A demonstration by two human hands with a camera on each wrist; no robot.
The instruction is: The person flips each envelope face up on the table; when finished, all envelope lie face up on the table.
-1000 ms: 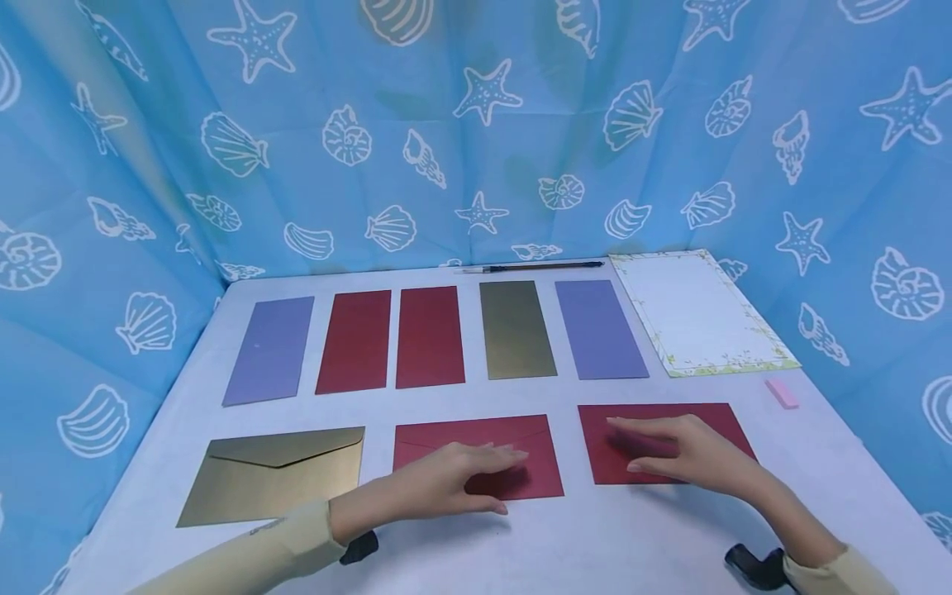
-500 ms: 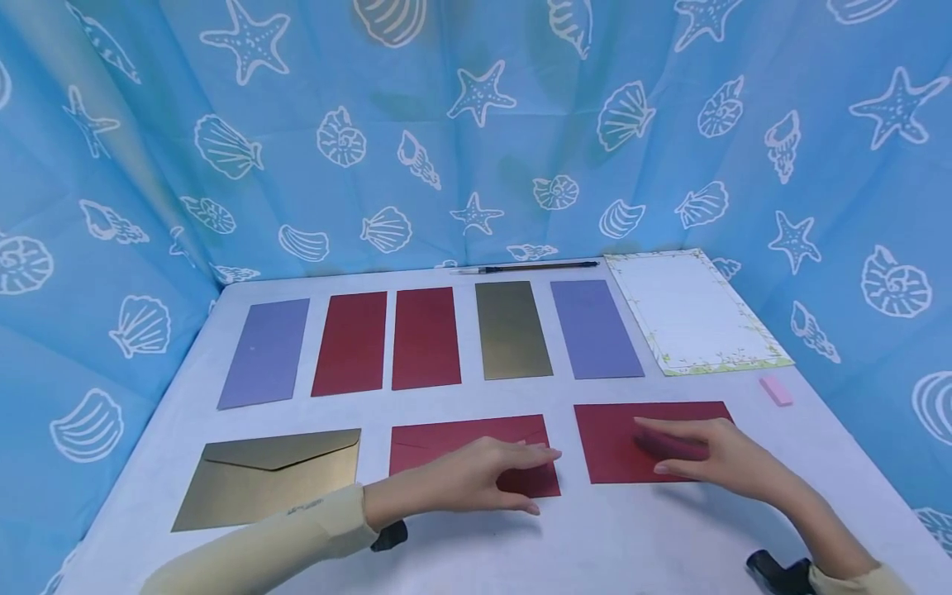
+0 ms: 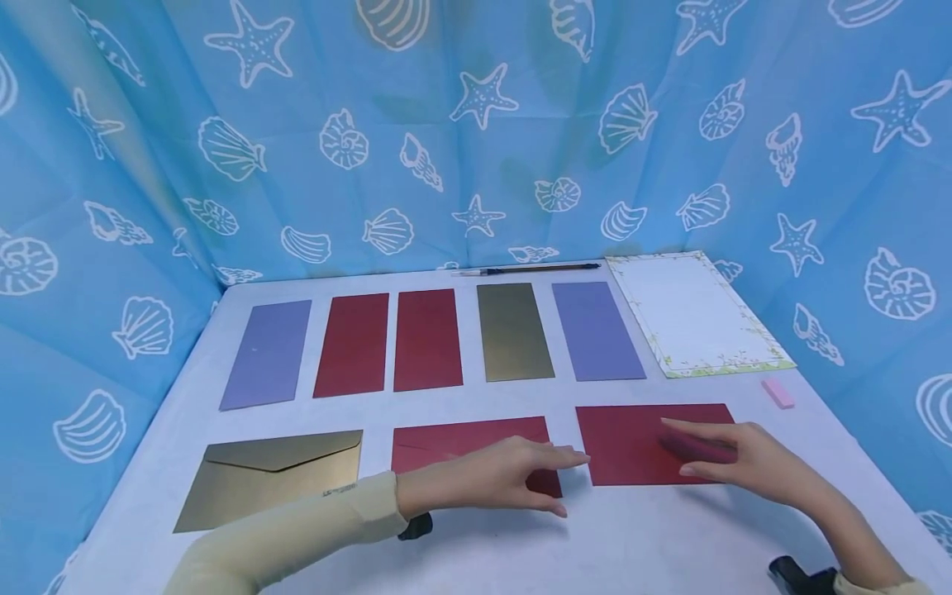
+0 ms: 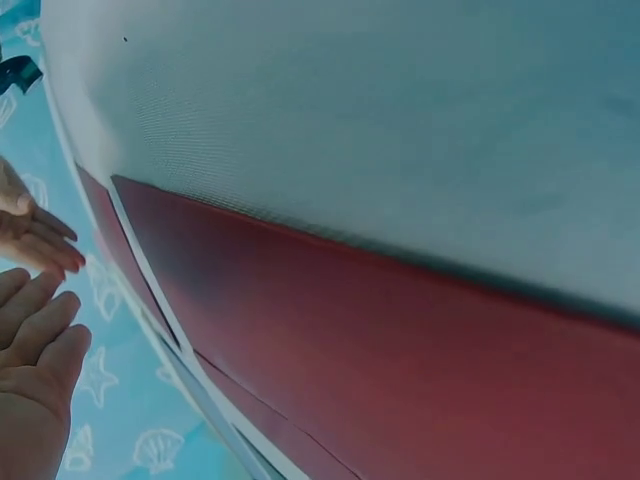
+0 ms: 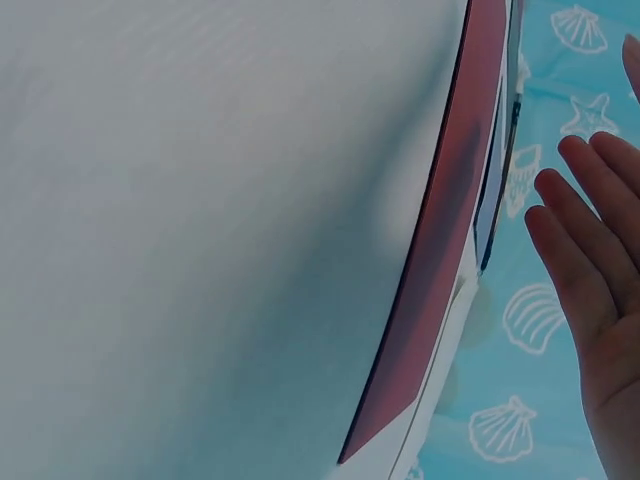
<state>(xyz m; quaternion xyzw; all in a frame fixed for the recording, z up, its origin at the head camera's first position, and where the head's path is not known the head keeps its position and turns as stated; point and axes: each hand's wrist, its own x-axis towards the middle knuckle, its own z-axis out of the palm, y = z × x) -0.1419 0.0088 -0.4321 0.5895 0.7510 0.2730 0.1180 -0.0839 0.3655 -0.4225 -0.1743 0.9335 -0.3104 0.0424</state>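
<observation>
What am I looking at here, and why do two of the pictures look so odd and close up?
There is no machine: a person works with two bare hands and wears three cameras. The wide picture comes from the head, and the two close, tilted ones from the wrists, skimming the white table.

In the front row lie a gold envelope and two red envelopes. The left hand hovers over the middle red envelope, fingers straight. The right hand is flat above the right red envelope. Neither hand grips anything.

Behind lie five upright envelopes: purple, red, red, gold, purple. There are also a sheet of bordered paper, a pen and a pink eraser.
</observation>
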